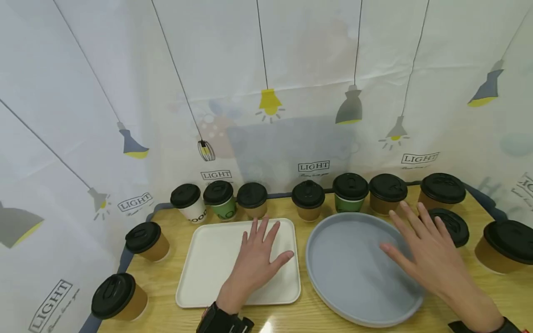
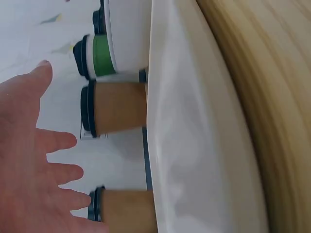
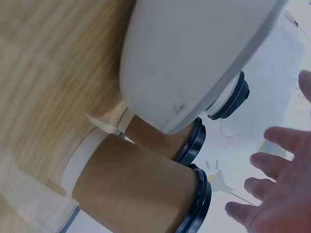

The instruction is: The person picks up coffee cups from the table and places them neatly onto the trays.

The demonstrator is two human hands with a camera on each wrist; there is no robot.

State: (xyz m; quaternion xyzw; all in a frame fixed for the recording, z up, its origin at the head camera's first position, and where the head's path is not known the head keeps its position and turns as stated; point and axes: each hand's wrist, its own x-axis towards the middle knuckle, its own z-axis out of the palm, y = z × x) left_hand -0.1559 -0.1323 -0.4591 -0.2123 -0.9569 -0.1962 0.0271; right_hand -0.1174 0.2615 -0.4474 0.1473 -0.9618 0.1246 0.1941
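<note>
My left hand [image 1: 257,261] is held over a white rectangular tray [image 1: 208,268], fingers spread and straight, gripping nothing. Above the right part of a grey-blue round tray [image 1: 350,273] is my right hand [image 1: 433,256], likewise spread and holding nothing. A black-lidded paper cup [image 1: 451,226] stands close to the right hand, partly hidden behind it. Nearest the left fingertips, past the white tray's far edge, is a brown cup [image 1: 253,199] with a black lid. In the right wrist view, brown cups [image 3: 141,184] stand beside the round tray's wall [image 3: 194,53].
Several lidded paper cups line the wooden table's [image 1: 158,286] back and sides, among them a white cup [image 1: 189,201], green cups [image 1: 349,194] and brown cups [image 1: 120,298]. A hanging cloth [image 1: 291,60] printed with lamps rises behind them.
</note>
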